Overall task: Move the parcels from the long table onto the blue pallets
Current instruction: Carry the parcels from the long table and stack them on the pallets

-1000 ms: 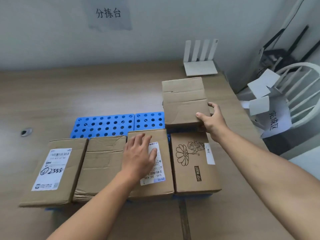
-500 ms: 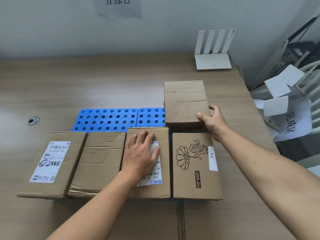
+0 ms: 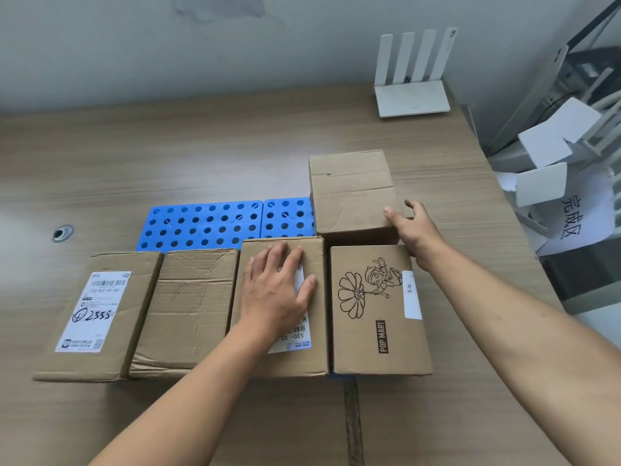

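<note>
The plain parcel (image 3: 349,193) has settled on the far right corner of the blue pallets (image 3: 201,223), its near corner still gripped by the right hand (image 3: 416,230). The left hand (image 3: 275,290) lies flat, fingers straight, on a front-row parcel (image 3: 316,331). This placement looks nearly finished.

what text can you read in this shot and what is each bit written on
"POP MART": printed sideways on the flower parcel.
"2555": handwritten on the leftmost parcel.
"530- D5" and "ZTO": upside down on the third parcel, under the left hand.
"完成区": on the paper sheet at the right.
Other fine print on these parcels: too small to read.
</note>
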